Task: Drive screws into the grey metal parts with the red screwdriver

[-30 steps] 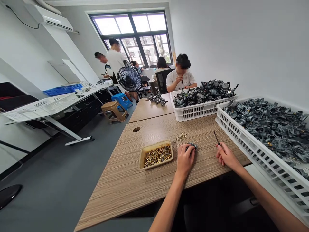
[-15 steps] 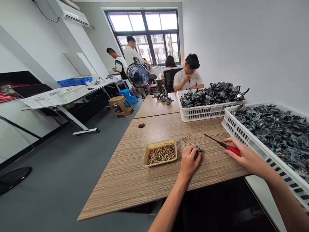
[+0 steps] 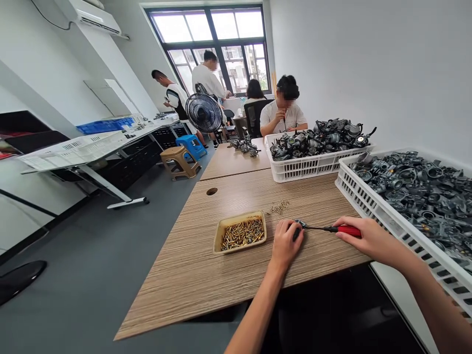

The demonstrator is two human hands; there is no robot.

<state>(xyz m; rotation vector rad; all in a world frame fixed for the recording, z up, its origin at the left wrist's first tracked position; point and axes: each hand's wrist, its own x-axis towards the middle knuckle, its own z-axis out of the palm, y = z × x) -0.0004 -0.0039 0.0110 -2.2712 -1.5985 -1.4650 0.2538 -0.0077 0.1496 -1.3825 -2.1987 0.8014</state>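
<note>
My left hand (image 3: 286,242) is closed around a small dark metal part (image 3: 299,224), pressing it against the wooden table (image 3: 191,275); the fingers cover most of it. In my right hand (image 3: 372,237) is a screwdriver (image 3: 346,230) with a red and black handle, held almost level. Its dark shaft points left and the tip reaches the part's right side; whether it sits in a screw I cannot tell. Left of my left hand stands a shallow tray (image 3: 217,241) of small brass-coloured pieces (image 3: 243,234). A little pile of thin brass-coloured pieces (image 3: 279,207) lies beyond my left hand.
Two white baskets heaped with metal parts, a far one (image 3: 306,172) and a near one (image 3: 387,214), line the right side. More assemblies (image 3: 245,146) lie on the far table. A co-worker (image 3: 282,115) sits behind the far basket. A fan (image 3: 204,113) and stools (image 3: 180,162) stand left.
The screwdriver has swung from pointing up-left to nearly level, and its tip has come to the part in my left hand. The whole view has shifted slightly.
</note>
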